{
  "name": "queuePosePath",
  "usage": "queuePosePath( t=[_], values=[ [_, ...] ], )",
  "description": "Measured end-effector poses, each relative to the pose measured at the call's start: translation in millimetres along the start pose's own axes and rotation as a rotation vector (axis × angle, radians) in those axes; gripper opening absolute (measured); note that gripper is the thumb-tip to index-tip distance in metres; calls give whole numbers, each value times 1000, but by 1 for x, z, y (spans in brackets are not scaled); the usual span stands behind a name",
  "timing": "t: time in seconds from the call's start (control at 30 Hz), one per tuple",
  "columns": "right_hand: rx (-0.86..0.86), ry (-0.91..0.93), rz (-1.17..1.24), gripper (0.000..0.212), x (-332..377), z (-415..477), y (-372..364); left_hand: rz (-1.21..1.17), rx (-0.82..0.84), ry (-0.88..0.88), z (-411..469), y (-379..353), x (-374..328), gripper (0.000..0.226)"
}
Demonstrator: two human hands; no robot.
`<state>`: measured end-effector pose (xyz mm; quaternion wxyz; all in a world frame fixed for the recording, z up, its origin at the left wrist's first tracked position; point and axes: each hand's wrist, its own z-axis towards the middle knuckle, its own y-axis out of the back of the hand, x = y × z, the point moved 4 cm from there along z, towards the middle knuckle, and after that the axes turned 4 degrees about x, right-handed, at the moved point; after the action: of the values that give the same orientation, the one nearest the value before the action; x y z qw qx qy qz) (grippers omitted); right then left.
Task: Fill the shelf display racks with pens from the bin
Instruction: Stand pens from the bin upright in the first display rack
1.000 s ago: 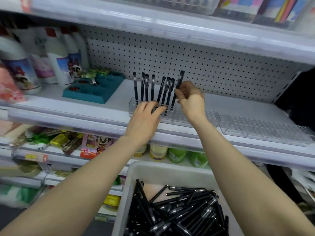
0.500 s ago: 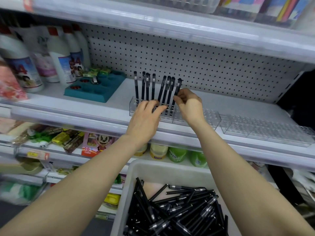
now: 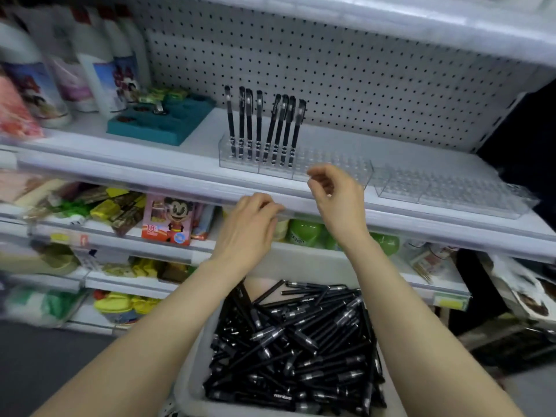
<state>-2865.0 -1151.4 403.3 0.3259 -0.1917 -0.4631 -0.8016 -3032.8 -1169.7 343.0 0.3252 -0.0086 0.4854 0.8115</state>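
Observation:
Several black pens (image 3: 264,127) stand upright in the left end of a clear display rack (image 3: 331,167) on the white shelf (image 3: 192,145). A second clear rack (image 3: 451,188) lies to its right with no pens in it. Below, a white bin (image 3: 192,374) holds a heap of black pens (image 3: 301,341). My left hand (image 3: 249,227) hangs in front of the shelf edge, fingers loosely bent, holding nothing. My right hand (image 3: 334,197) is just in front of the first rack with curled, relaxed fingers and nothing in them.
A teal tray (image 3: 162,121) and tall white bottles (image 3: 99,64) stand at the left of the shelf. Pegboard (image 3: 331,70) backs it. Lower shelves carry a pink toy box (image 3: 167,218), green bottles (image 3: 304,233) and packets.
My right hand let go of the last pen, which now stands in the rack. Both hands have drawn back and down from the rack toward the bin.

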Motion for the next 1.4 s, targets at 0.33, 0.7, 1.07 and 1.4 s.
queuePosePath(
  t=[0.33,0.7,1.07,1.4],
  values=[
    [520,-134,-53,23,-53,-122,-57,142,141,118,-59,-35,9,44],
    [791,6,-282,30,-56,-135,-100,209,178,122,-60,-34,6,50],
    [656,142,-446,13,-37,-120,-66,121,149,113,-63,-35,4,45],
    [453,113,-457,7,-18,-59,25,76,246,-35,-50,-22,-25,33]
  ],
)
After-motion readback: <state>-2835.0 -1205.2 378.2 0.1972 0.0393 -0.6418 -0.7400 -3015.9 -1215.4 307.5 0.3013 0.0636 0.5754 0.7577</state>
